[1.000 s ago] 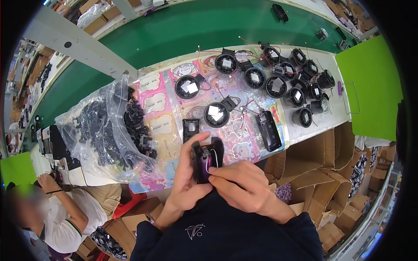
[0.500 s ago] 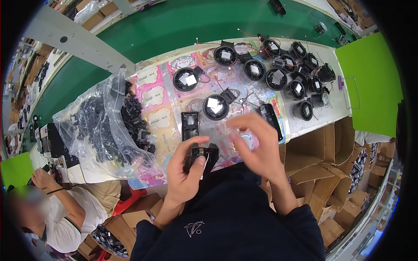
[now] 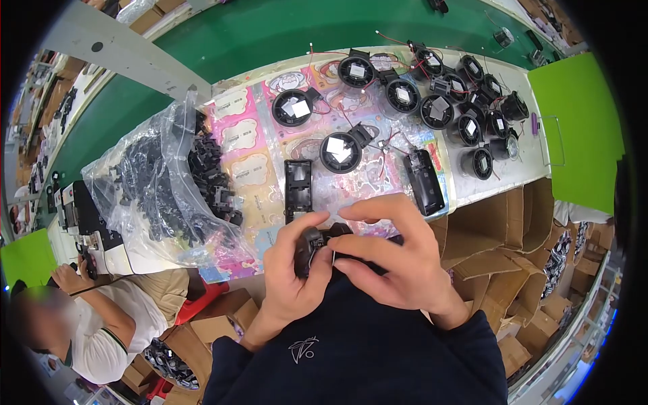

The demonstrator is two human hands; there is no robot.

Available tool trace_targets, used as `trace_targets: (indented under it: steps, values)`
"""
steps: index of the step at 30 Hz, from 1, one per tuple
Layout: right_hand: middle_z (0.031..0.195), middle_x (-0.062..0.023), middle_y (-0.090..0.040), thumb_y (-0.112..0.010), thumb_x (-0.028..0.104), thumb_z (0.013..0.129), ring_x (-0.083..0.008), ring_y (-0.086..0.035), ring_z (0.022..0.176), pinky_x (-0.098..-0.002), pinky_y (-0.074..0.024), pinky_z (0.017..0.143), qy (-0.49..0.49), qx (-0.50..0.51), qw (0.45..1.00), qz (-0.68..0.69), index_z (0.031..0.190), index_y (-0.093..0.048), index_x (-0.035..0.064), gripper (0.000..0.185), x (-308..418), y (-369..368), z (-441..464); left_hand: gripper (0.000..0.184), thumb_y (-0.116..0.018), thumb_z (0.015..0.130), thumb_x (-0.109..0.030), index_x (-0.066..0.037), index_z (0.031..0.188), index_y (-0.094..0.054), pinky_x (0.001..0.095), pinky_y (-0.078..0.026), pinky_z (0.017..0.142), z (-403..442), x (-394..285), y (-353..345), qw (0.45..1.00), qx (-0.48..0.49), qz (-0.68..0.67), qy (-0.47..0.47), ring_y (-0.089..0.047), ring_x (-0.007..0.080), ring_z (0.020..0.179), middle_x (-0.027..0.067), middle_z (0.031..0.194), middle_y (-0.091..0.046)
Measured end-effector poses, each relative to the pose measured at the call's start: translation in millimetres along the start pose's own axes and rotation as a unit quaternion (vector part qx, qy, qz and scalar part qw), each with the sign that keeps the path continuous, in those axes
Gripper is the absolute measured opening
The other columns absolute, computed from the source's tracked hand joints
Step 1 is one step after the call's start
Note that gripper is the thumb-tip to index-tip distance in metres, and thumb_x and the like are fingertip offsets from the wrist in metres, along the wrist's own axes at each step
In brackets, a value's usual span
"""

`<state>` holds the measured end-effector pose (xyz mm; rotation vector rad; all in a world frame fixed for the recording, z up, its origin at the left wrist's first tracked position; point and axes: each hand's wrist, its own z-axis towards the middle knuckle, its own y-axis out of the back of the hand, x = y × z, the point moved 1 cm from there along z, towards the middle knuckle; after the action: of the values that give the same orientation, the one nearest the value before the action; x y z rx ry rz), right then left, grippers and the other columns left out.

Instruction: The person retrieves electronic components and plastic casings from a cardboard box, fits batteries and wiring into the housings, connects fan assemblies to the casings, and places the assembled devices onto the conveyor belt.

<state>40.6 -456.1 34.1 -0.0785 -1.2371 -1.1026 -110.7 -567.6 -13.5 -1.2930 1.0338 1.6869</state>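
Close to my body, my left hand (image 3: 291,273) is closed around a small black housing (image 3: 312,244), most of it hidden by fingers. The fingers of my right hand (image 3: 398,260) pinch a thin white wire (image 3: 333,256) at the housing's right side. Beyond my hands, an open black rectangular case (image 3: 298,191) lies on the colourful printed sheet (image 3: 251,170). A round black unit (image 3: 340,152) with white stickers sits behind it, and a longer black case (image 3: 424,182) lies to the right.
A clear plastic bag (image 3: 145,179) of black parts covers the left. Several round units with wires (image 3: 437,111) crowd the back right. Cardboard boxes (image 3: 496,229) stand below the right edge. A co-worker (image 3: 101,324) sits at the lower left.
My right hand left the housing, moved over the sheet with fingers spread, and has come back to it. The housing is now turned and more covered by my fingers.
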Motion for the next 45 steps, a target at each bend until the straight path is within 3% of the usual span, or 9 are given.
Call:
trace_targets:
  steps: [6, 10, 15, 17, 20, 21, 24, 30, 45]
  values:
    - [0.114, -0.0135, -0.070, -0.085, 0.006, 0.069, -0.0278, -0.069, 0.089, -0.0366, -0.0549, 0.070, 0.045, -0.003, 0.996, -0.080, 0.098, -0.076, 0.0032, 0.031, -1.5, -10.3, -2.5, 0.056, -0.060, 0.084, 0.003, 0.006, 0.139, -0.052, 0.0282, -0.047, 0.067, 4.9, 0.0, 3.8, 0.997, 0.047, 0.020, -0.063, -0.060, 0.0132, 0.074, 0.0146, 0.106, -0.069]
    - [0.115, -0.0112, -0.070, -0.083, 0.007, 0.067, -0.0268, -0.068, 0.085, -0.0370, -0.0539, 0.068, 0.061, 0.012, 0.987, -0.150, 0.096, -0.075, 0.0034, 0.030, -0.5, -7.7, -3.6, 0.061, -0.056, 0.082, 0.004, 0.008, 0.142, -0.048, 0.0284, -0.049, 0.073, -0.3, 2.3, 4.9, 0.997, 0.074, -0.029, 0.021, -0.060, 0.0157, 0.079, 0.0147, 0.110, -0.067]
    - [0.118, -0.0098, -0.069, -0.082, 0.007, 0.068, -0.0257, -0.068, 0.085, -0.0365, -0.0525, 0.067, 0.052, 0.024, 0.980, -0.190, 0.095, -0.074, 0.0035, 0.028, 1.5, -8.2, -4.8, 0.063, -0.053, 0.082, 0.007, 0.006, 0.145, -0.046, 0.0274, -0.049, 0.078, -1.8, 5.1, -7.0, 0.997, 0.045, -0.056, 0.042, -0.059, 0.0145, 0.083, 0.0123, 0.106, -0.066]
    - [0.121, -0.0094, -0.067, -0.074, 0.010, 0.072, -0.0227, -0.065, 0.087, -0.0344, -0.0509, 0.070, 0.051, 0.034, 0.980, -0.188, 0.094, -0.071, 0.0027, 0.023, -1.4, -10.1, -7.1, 0.064, -0.052, 0.083, 0.008, 0.005, 0.146, -0.046, 0.0276, -0.049, 0.081, -2.6, 7.7, -8.0, 0.995, 0.048, -0.050, 0.069, -0.061, 0.0142, 0.088, 0.0122, 0.110, -0.065]
    - [0.126, -0.0104, -0.064, -0.070, 0.013, 0.075, -0.0226, -0.064, 0.092, -0.0341, -0.0507, 0.074, 0.025, 0.058, 0.979, -0.196, 0.097, -0.070, 0.0035, 0.024, -2.3, -12.7, -8.7, 0.065, -0.050, 0.083, 0.008, 0.005, 0.148, -0.044, 0.0292, -0.049, 0.092, 1.3, 8.5, -9.6, 0.984, 0.033, -0.112, 0.133, -0.062, 0.0171, 0.104, 0.0139, 0.124, -0.062]
    - [0.126, -0.0105, -0.064, -0.070, 0.013, 0.075, -0.0230, -0.064, 0.093, -0.0345, -0.0509, 0.075, 0.036, 0.053, 0.978, -0.200, 0.098, -0.070, 0.0035, 0.025, -7.7, -14.8, -10.2, 0.067, -0.048, 0.082, 0.008, 0.005, 0.149, -0.043, 0.0311, -0.046, 0.102, 1.7, 12.4, -10.5, 0.983, 0.038, -0.118, 0.136, -0.059, 0.0195, 0.117, 0.0147, 0.133, -0.058]
    - [0.125, -0.0101, -0.064, -0.072, 0.013, 0.074, -0.0233, -0.065, 0.095, -0.0354, -0.0511, 0.075, 0.037, 0.025, 0.976, -0.213, 0.098, -0.071, 0.0038, 0.026, -13.9, -22.8, -13.0, 0.072, -0.047, 0.080, 0.008, 0.005, 0.151, -0.041, 0.0319, -0.042, 0.107, 3.1, 18.9, -8.9, 0.973, 0.061, -0.158, 0.157, -0.056, 0.0208, 0.123, 0.0155, 0.135, -0.056]
    - [0.118, -0.0061, -0.068, -0.078, 0.005, 0.067, -0.0252, -0.066, 0.084, -0.0377, -0.0500, 0.067, 0.035, -0.090, 0.986, -0.138, 0.090, -0.071, 0.0055, 0.024, -28.8, -35.7, -15.5, 0.079, -0.055, 0.078, 0.003, 0.003, 0.154, -0.037, 0.0335, -0.042, 0.108, 13.2, 13.8, -1.7, 0.973, 0.104, -0.142, 0.152, -0.057, 0.0236, 0.122, 0.0178, 0.137, -0.056]
    - [0.122, -0.0118, -0.066, -0.081, 0.005, 0.076, -0.0289, -0.068, 0.093, -0.0381, -0.0557, 0.076, -0.004, -0.026, 0.997, -0.075, 0.097, -0.072, 0.0031, 0.023, -23.3, -18.5, -14.5, 0.087, -0.055, 0.075, 0.003, 0.002, 0.158, -0.028, 0.0354, -0.034, 0.116, 16.0, 22.3, -1.1, 0.960, 0.172, -0.195, 0.103, -0.046, 0.0244, 0.138, 0.0168, 0.150, -0.045]
